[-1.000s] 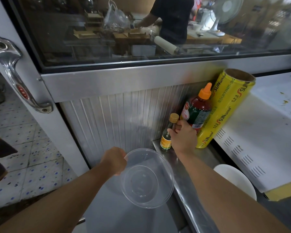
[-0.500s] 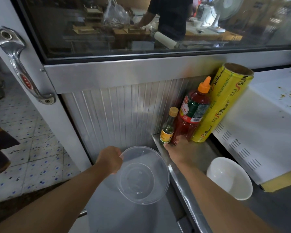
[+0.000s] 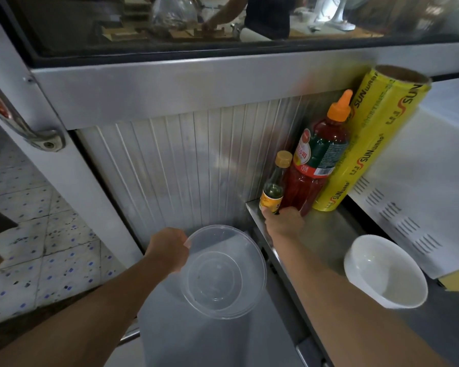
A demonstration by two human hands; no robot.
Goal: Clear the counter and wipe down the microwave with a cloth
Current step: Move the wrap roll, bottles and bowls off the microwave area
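R hand (image 3: 282,223) at table's (image 3: 329,234) back-left corner, curled round base of small bottle (image 3: 274,186), upright, straight ahead. L hand (image 3: 170,250) pinching clear bowl (image 3: 224,271) rim, off table edge.

Both my forearms reach forward, bare. Left hand (image 3: 168,249) is low and centre, knuckles up, fingers curled, thumb pinching the rim of the tub (image 3: 224,271) and holding it off the surface. Right arm stretches further, wrist straight; right hand (image 3: 284,222) is at the base of the bottles (image 3: 272,190), fingers curled out of sight, grip unclear.
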